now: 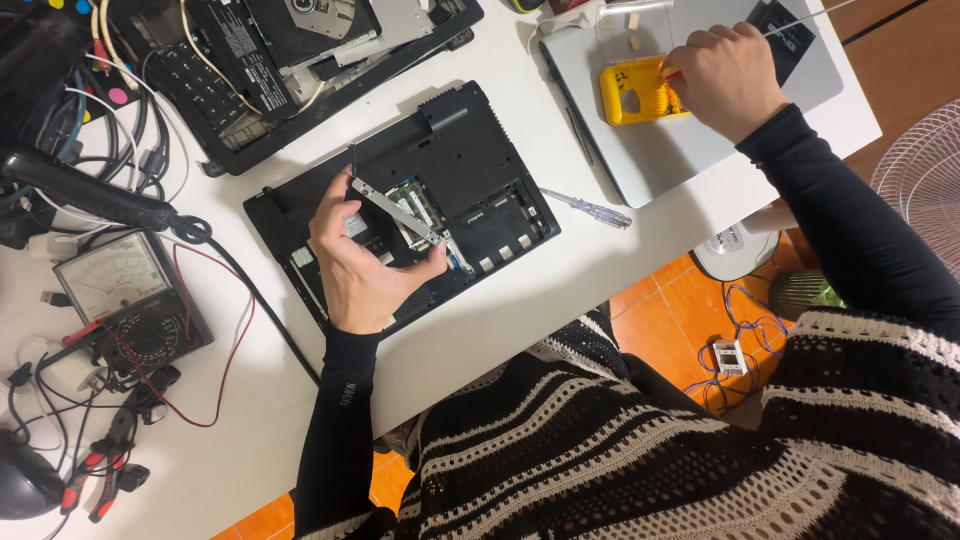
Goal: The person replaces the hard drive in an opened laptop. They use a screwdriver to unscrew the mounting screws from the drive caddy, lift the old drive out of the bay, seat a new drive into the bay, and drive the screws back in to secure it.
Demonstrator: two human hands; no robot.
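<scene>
The left hand (358, 262) holds a slim silver metal bracket (396, 211) pinched between thumb and fingertips, the strip running slantwise just above the opened black laptop base (470, 165), which lies bottom-up on the white table (520, 310). Under the bracket, inside the laptop base's open bay, a green memory board (420, 202) shows.

To the right of the laptop base, a clear-handled screwdriver (587, 208) lies on the table, just apart from its edge. Further right of the base rests a closed silver laptop (690, 150), and on its lid sits a yellow plastic box (632, 90). The right hand (725, 78) is curled over that box's right end, fingers folded in and touching it; whether they grip something small there I cannot tell, since the knuckles hide it.

Above and left of the laptop base lies a second dismantled black laptop (270, 60) with its optical drive bared. Left of the base stands an analogue multimeter (125, 290) with red and black leads, and a thick black cable (90, 195) crosses above it. Below the multimeter, well apart from the base, lie red-handled pliers (105, 470). Right of the table, beyond the silver laptop, a white fan (925, 170) stands on the orange tiled floor (670, 320).
</scene>
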